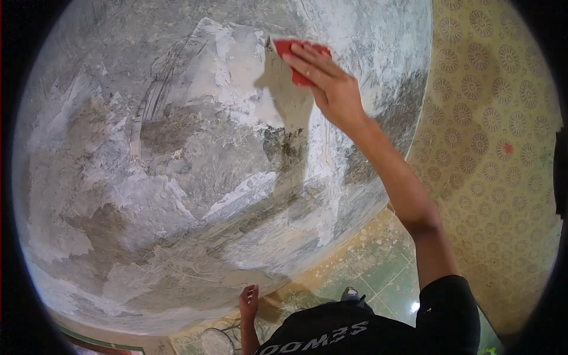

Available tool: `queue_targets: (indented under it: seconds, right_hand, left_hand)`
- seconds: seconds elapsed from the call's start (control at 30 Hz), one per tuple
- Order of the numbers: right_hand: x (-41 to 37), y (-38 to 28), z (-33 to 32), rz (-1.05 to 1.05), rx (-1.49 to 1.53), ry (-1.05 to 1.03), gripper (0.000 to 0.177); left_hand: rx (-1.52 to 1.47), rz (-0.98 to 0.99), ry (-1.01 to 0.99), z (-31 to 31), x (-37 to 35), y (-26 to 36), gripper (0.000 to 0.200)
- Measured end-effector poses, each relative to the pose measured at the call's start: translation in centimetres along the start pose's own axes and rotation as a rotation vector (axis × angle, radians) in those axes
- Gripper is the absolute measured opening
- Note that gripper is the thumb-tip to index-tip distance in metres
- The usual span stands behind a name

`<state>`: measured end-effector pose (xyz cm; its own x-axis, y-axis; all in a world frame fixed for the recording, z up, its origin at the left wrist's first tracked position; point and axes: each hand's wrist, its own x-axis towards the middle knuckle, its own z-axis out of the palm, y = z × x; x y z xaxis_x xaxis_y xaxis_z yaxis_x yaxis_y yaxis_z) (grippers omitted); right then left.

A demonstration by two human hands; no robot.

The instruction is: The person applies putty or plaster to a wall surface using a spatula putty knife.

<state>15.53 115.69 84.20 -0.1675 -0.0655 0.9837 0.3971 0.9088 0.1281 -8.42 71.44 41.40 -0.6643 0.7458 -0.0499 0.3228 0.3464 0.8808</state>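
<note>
High on the plastered wall (pixel 195 195), my right hand (pixel 334 89) grips a red putty spreader (pixel 305 56). Its fingers lie flat over the spreader, which is pressed against or very close to the wall. The wall is patchy, with white filler, grey smears and darker bare spots. Down at the bottom of the view, my left hand (pixel 249 302) hangs near the foot of the wall. Its fingers are loosely bent and a little apart, with nothing visible in them.
To the right stands a yellowish surface with a round flower pattern (pixel 473 118). Green floor tiles (pixel 378 272) speckled with white lie below. A round, whitish container or lid (pixel 217 342), partly cut off, is beside my left forearm.
</note>
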Motion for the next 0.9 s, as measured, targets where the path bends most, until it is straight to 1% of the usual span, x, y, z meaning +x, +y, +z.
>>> queue_targets:
  seconds: [0.03, 0.07, 0.13, 0.17, 0.23, 0.27, 0.33, 0.37, 0.4, 0.43, 0.47, 0.5, 0.53, 0.57, 0.6, 0.67, 0.7, 0.77, 0.8, 0.87, 0.9]
  right_hand:
    - [-1.1, -0.3, 0.2, -0.004, 0.027, -0.029, 0.05]
    - [-2.5, -0.8, 0.1, -0.012, 0.03, -0.031, 0.05]
    - [-5.7, -2.2, -0.8, -0.028, 0.013, -0.168, 0.054]
    - [-6.9, -2.7, -1.5, -0.026, 0.014, -0.175, 0.054]
    - [-8.0, -3.2, -2.5, 0.008, 0.07, -0.289, 0.047]
    - [-7.7, -2.9, -2.6, 0.01, 0.067, -0.286, 0.047]
    - [-5.8, -1.7, -2.9, 0.202, 0.401, -0.271, 0.033]
    - [-4.4, -0.7, -4.0, 0.26, 0.361, -0.304, 0.03]
    - [-2.9, 1.0, -3.9, 0.205, 0.363, -0.186, 0.028]
    - [-0.4, 1.3, -4.6, 0.281, 0.325, -0.165, 0.022]
    - [1.5, 2.4, -4.6, 0.45, 0.427, -0.169, 0.024]
    - [3.3, 3.9, -4.5, 0.413, 0.427, -0.129, 0.028]
    - [5.5, 4.2, -5.5, 0.46, 0.44, -0.18, 0.032]
    - [6.5, 6.5, -5.0, 0.39, 0.423, -0.195, 0.032]
    - [7.6, 8.1, -4.5, 0.39, 0.451, -0.227, 0.034]
    - [9.5, 9.0, -4.4, 0.316, 0.625, -0.322, 0.018]
    - [10.3, 8.7, -4.5, 0.311, 0.631, -0.324, 0.018]
    - [10.6, 7.7, -4.8, 0.311, 0.509, -0.437, 0.022]
    - [10.3, 7.5, -4.5, 0.311, 0.51, -0.444, 0.022]
    - [9.5, 7.1, -3.7, 0.285, 0.65, -0.403, 0.022]
    - [9.1, 7.0, -3.5, 0.287, 0.654, -0.411, 0.022]
  left_hand:
    - [0.005, 0.011, 0.005, -0.1, -0.4, 0.2, 0.035]
    - [0.005, 0.021, 0.011, 0.3, -0.6, 0.4, 0.036]
    - [-0.012, -0.002, 0.003, 0.9, -0.7, -0.3, 0.036]
    - [-0.018, -0.019, -0.009, 1.1, -1.0, -0.7, 0.036]
    - [0.005, -0.039, -0.023, 1.5, -1.0, 0.2, 0.036]
    - [0.031, -0.054, -0.032, 1.6, -0.8, 0.7, 0.036]
    - [0.034, -0.029, -0.041, 1.8, -0.2, 0.7, 0.036]
    - [0.032, -0.008, -0.047, 1.8, 0.3, 0.6, 0.036]
    - [0.035, -0.003, -0.044, 1.9, 0.5, 0.7, 0.036]
    - [0.035, -0.011, -0.031, 2.0, 0.7, 0.7, 0.036]
    - [0.033, -0.021, -0.017, 2.0, 0.8, 0.7, 0.037]
    - [0.033, -0.02, -0.009, 1.9, 0.9, 0.4, 0.037]
    - [0.025, 0.003, -0.003, 1.8, 0.9, -0.1, 0.037]
    - [0.017, 0.026, 0.004, 1.7, 0.7, -0.6, 0.038]
    - [0.017, 0.025, 0.01, 1.5, 0.4, -0.9, 0.038]
    - [0.013, -0.02, 0.043, 1.0, -0.6, -1.2, 0.036]
    - [0.01, -0.022, 0.05, 0.8, -1.0, -1.0, 0.036]
    - [-0.005, -0.093, 0.039, 0.6, -2.1, -1.0, 0.033]
    - [-0.008, -0.099, 0.038, 0.8, -2.2, -1.5, 0.033]
    - [0.033, -0.063, 0.057, 0.9, -2.5, -2.6, 0.031]
    - [0.031, -0.072, 0.056, 1.0, -2.5, -2.2, 0.031]
